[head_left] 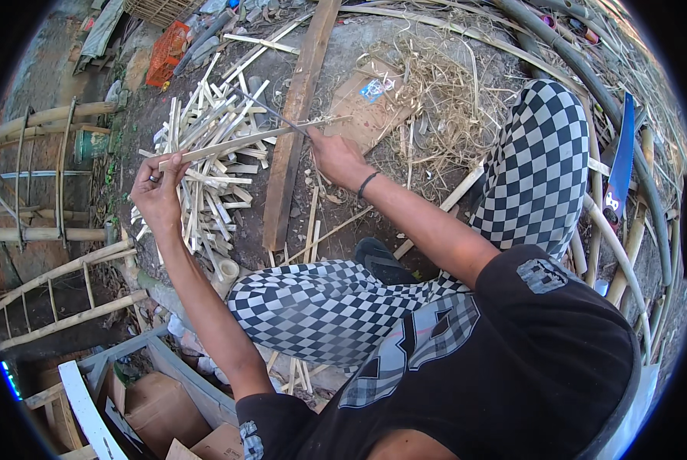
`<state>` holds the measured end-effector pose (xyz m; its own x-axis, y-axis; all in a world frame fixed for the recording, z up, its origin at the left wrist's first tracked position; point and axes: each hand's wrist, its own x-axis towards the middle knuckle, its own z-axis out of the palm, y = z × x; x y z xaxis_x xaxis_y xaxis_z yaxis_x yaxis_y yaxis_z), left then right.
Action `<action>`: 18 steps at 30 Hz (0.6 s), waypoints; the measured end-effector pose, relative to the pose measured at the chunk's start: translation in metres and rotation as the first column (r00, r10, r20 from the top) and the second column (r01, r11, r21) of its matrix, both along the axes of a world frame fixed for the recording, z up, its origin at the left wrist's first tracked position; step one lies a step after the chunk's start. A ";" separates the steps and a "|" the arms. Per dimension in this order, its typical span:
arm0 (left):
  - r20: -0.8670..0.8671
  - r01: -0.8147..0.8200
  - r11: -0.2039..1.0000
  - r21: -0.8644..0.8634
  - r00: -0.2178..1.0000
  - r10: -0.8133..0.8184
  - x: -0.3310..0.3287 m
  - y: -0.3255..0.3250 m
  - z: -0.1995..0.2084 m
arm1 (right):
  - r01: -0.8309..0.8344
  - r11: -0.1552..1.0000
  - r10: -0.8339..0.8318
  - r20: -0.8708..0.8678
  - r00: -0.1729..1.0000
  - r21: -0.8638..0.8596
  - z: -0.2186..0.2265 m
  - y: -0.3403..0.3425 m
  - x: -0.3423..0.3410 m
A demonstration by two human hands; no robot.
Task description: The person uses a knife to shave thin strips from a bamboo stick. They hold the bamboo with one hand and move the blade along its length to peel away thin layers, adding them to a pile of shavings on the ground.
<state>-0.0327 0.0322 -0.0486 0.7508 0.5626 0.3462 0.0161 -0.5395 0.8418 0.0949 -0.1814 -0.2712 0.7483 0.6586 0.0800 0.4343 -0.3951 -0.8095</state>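
A long flat bamboo strip [236, 144] slants across in front of me, its near end pinched between the thumb and fingers of my left hand [158, 190]. That hand wears a dark ring. My right hand [339, 159] is closed around a knife [270, 109], whose thin dark blade points up and left. The blade meets the strip close to my right fist, which hides the handle. Under the strip lies a wooden plank [291, 146]. A big heap of split bamboo sticks [205, 180] spreads beneath the strip, to the plank's left.
Bamboo shavings [447, 100] and a flattened cardboard piece [359, 115] lie beyond my right hand. A blue saw [621, 165] stands among poles at the right. An orange crate [167, 54] sits at the far left. Cardboard boxes [163, 410] fill a wooden frame at the lower left.
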 end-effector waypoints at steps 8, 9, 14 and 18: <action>-0.033 -0.001 1.000 -0.004 0.999 0.001 -0.004 -0.001 0.002 | 0.114 0.985 -0.112 0.018 0.994 -0.129 -0.025 0.015 0.021; -0.034 -0.013 1.000 -0.015 0.999 0.013 -0.003 0.000 0.002 | 0.074 0.996 -0.071 0.058 0.996 -0.054 -0.025 0.018 0.017; -0.035 -0.025 0.999 -0.040 0.999 0.024 -0.005 0.003 0.001 | 0.175 0.956 -0.211 -0.137 0.968 -0.235 -0.033 -0.002 0.013; -0.040 -0.058 0.994 -0.097 0.998 0.054 -0.003 0.003 0.000 | 0.184 0.947 -0.206 -0.057 0.977 -0.263 -0.035 0.002 0.024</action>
<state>-0.0358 0.0350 -0.0486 0.7284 0.6342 0.2592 0.0768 -0.4516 0.8889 0.1189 -0.1798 -0.3061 0.8608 0.4896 -0.1390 0.2642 -0.6633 -0.7001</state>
